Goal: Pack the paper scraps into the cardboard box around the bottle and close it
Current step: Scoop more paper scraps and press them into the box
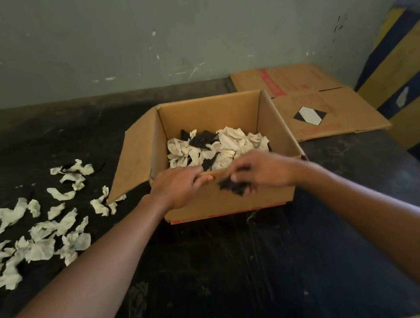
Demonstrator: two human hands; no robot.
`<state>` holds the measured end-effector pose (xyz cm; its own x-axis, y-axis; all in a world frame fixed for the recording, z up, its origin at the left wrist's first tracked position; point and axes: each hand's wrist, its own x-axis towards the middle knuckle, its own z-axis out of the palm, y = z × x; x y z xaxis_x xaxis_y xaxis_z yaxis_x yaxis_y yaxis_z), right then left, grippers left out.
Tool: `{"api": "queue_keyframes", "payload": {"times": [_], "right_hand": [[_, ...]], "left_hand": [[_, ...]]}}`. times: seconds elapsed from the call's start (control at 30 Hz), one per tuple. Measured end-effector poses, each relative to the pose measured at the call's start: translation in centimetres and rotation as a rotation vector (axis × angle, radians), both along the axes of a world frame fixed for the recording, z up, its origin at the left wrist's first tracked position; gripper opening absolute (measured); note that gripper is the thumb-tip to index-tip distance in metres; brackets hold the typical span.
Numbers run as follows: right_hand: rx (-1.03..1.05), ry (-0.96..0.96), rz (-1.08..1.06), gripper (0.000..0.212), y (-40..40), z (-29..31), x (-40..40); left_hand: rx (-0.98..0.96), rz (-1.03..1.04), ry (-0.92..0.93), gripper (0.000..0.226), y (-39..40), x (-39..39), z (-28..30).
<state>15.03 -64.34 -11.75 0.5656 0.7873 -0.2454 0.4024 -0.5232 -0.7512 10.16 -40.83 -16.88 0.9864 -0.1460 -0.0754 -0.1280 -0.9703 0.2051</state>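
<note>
Cardboard box (226, 202) sits open at the centre of the frame on a dark, scuffed table (221, 279), its flaps folded outward. Inside lies a heap of pale crumpled paper scraps (231, 142) mixed with a few black pieces; no bottle shows among them. Red print runs along the box's lower front edge, too small to read.

Two bare forearms reach in from the bottom of the frame. The left hand (177, 188) rests palm down on the box's near rim, fingers curled over the edge and gripping nothing else that can be seen. The right hand (262, 170), just beside it over the same rim, pinches a small dark scrap (233, 187) between fingertips and thumb.

At the left of the frame, more loose scraps (32, 234) lie scattered on the table, too many and too overlapped to count.

At the upper right, one flattened carton (313, 108) lies against the wall, bearing a black-and-white diamond label and red lettering that is blurred beyond reading.
</note>
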Motion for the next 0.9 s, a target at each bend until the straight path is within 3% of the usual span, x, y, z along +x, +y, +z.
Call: {"api": "queue_keyframes", "payload": {"times": [0.1, 0.2, 0.43, 0.67, 0.73, 0.8, 0.9], "right_hand": [[0.162, -0.049, -0.266, 0.018, -0.2, 1.0, 0.7], [0.032, -0.216, -0.402, 0.023, -0.3, -0.9, 1.0], [-0.24, -0.223, -0.422, 0.036, -1.6, -6.0, -1.2], [-0.343, -0.227, -0.427, 0.056, -2.6, -4.7, 0.6], [-0.32, -0.231, -0.453, 0.054, -3.1, -4.3, 0.7], [-0.297, -0.255, -0.475, 0.054, -3.3, -3.7, 1.5], [-0.285, -0.308, -0.51, 0.061, -2.7, -3.2, 3.4]], "left_hand": [[-0.02, -0.031, 0.015, 0.045, -0.7, -2.8, -1.7], [-0.015, -0.046, 0.05, 0.061, -1.8, -4.9, -2.4], [0.012, -0.147, 0.133, 0.046, -3.5, -7.7, -2.5], [-0.051, -0.169, 0.166, 0.058, -4.1, -6.1, -1.1], [-0.233, -0.175, 0.105, 0.049, -5.0, -5.6, -0.6], [-0.405, -0.146, -0.071, 0.034, -5.8, -4.7, 0.1], [-0.475, -0.053, -0.28, 0.028, -5.7, -2.9, 1.5]]}}
